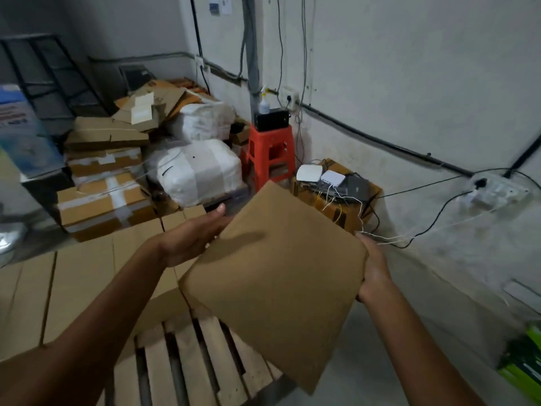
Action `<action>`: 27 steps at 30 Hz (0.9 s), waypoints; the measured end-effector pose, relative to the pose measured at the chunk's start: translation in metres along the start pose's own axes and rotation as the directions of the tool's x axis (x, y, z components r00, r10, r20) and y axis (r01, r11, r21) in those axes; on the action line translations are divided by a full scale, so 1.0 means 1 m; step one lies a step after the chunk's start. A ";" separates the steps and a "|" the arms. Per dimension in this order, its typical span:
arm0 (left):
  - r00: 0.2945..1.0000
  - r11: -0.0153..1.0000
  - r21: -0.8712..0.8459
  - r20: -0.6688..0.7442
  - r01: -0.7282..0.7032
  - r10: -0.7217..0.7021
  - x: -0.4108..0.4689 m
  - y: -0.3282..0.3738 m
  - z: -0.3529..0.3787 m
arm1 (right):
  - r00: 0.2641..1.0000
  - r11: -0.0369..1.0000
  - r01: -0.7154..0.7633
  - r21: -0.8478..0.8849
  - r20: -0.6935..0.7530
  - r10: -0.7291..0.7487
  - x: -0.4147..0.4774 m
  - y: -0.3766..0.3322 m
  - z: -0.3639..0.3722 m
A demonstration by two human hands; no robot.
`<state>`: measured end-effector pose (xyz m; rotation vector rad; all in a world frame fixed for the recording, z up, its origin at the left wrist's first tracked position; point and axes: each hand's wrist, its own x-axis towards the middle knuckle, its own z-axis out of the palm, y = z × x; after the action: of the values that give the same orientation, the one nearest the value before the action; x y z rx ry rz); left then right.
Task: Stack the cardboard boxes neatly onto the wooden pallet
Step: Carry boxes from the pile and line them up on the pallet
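Cluttered storeroom corner; box held over pallet.
Grip: left hand flat-fingered, right hand fingers hidden. Best lowered square against stacked boxes.

Bare slats of the pale wooden pallet lie open beneath the brown cardboard box held tilted above them, walled on the left by closed tan cartons, while the grey concrete floor to the right runs free up to trailing white cables.
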<state>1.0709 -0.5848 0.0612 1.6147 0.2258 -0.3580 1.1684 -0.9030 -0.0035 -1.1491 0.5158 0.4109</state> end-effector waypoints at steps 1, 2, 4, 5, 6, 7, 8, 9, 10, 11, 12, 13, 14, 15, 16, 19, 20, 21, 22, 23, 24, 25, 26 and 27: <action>0.999 1.000 -0.020 -0.028 0.017 -0.018 0.011 -0.002 0.005 | 0.999 0.999 0.002 -0.037 0.052 0.000 0.010 -0.004 0.006; 0.998 0.997 -0.076 -0.055 0.028 -0.032 0.023 -0.007 0.010 | 0.995 0.997 0.009 -0.075 0.102 -0.001 0.018 -0.009 0.014; 0.990 0.973 -0.226 -0.120 0.040 -0.068 0.043 -0.019 0.017 | 0.985 0.987 0.024 -0.161 0.172 0.004 0.039 -0.019 0.029; 0.987 0.955 -0.294 -0.132 0.045 -0.088 0.053 -0.025 0.017 | 0.981 0.977 0.041 -0.208 0.196 0.001 0.049 -0.024 0.035; 0.984 0.942 -0.334 -0.148 0.047 -0.101 0.065 -0.028 0.014 | 0.975 0.964 0.060 -0.257 0.221 -0.002 0.057 -0.030 0.041; 0.979 0.934 -0.354 -0.172 0.040 -0.107 0.075 -0.027 0.010 | 0.971 0.952 0.092 -0.292 0.240 -0.020 0.067 -0.035 0.047; 0.969 0.930 -0.365 -0.206 0.050 -0.133 0.088 -0.027 0.005 | 0.963 0.941 0.128 -0.314 0.265 -0.043 0.078 -0.040 0.052; 0.955 0.916 -0.396 -0.244 0.062 -0.170 0.098 -0.025 0.002 | 0.955 0.928 0.167 -0.333 0.288 -0.069 0.089 -0.043 0.058; 0.936 0.903 -0.422 -0.280 0.079 -0.213 0.110 -0.025 -0.003 | 0.949 0.915 0.194 -0.353 0.305 -0.084 0.099 -0.044 0.063; 0.923 0.885 -0.459 -0.303 0.076 -0.236 0.123 -0.026 -0.009 | 0.939 0.896 0.228 -0.381 0.329 -0.099 0.110 -0.047 0.068; 0.916 0.871 -0.486 -0.316 0.066 -0.246 0.135 -0.027 -0.017 | 0.931 0.875 0.257 -0.410 0.349 -0.109 0.117 -0.051 0.076; 0.905 0.859 -0.510 -0.343 0.046 -0.252 0.146 -0.027 -0.022 | 0.919 0.854 0.287 -0.434 0.376 -0.117 0.124 -0.057 0.084; 0.893 0.856 -0.516 -0.367 0.038 -0.262 0.155 -0.027 -0.027 | 0.906 0.835 0.312 -0.453 0.408 -0.117 0.134 -0.062 0.092; 0.877 0.854 -0.517 -0.382 0.057 -0.290 0.163 -0.026 -0.031 | 0.893 0.829 0.321 -0.457 0.437 -0.105 0.142 -0.068 0.101; 0.860 0.846 -0.527 -0.394 0.078 -0.325 0.168 -0.026 -0.033 | 0.889 0.828 0.315 -0.464 0.451 -0.085 0.151 -0.073 0.107; 0.848 0.800 -0.597 -0.392 0.061 -0.357 0.183 -0.029 -0.031 | 0.882 0.828 0.338 -0.447 0.458 -0.113 0.172 -0.083 0.128; 0.842 0.793 -0.607 -0.400 0.051 -0.361 0.189 -0.030 -0.032 | 0.880 0.827 0.339 -0.448 0.462 -0.110 0.183 -0.085 0.133; 0.833 0.785 -0.619 -0.413 0.041 -0.369 0.196 -0.033 -0.033 | 0.880 0.838 0.320 -0.443 0.466 -0.089 0.195 -0.088 0.138; 0.824 0.776 -0.631 -0.424 0.030 -0.376 0.203 -0.035 -0.034 | 0.884 0.857 0.283 -0.431 0.465 -0.058 0.205 -0.092 0.142; 0.816 0.768 -0.640 -0.436 0.015 -0.379 0.210 -0.036 -0.035 | 0.885 0.885 0.234 -0.402 0.466 -0.022 0.218 -0.093 0.147; 0.811 0.764 -0.645 -0.448 -0.001 -0.377 0.218 -0.040 -0.038 | 0.884 0.908 0.170 -0.382 0.467 0.031 0.232 -0.094 0.150; 0.806 0.766 -0.642 -0.460 -0.012 -0.373 0.227 -0.042 -0.041 | 0.886 0.927 0.104 -0.360 0.458 0.078 0.246 -0.094 0.153; 0.799 0.774 -0.633 -0.478 -0.025 -0.365 0.237 -0.044 -0.043 | 0.875 0.932 0.054 -0.358 0.466 0.129 0.264 -0.093 0.155; 0.791 0.786 -0.617 -0.496 -0.032 -0.357 0.247 -0.045 -0.045 | 0.867 0.929 0.007 -0.370 0.465 0.179 0.281 -0.093 0.156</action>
<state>1.2884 -0.5541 -0.0681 1.0142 0.8923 0.1092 1.4754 -0.7780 -0.0474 -1.3153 0.0360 0.8811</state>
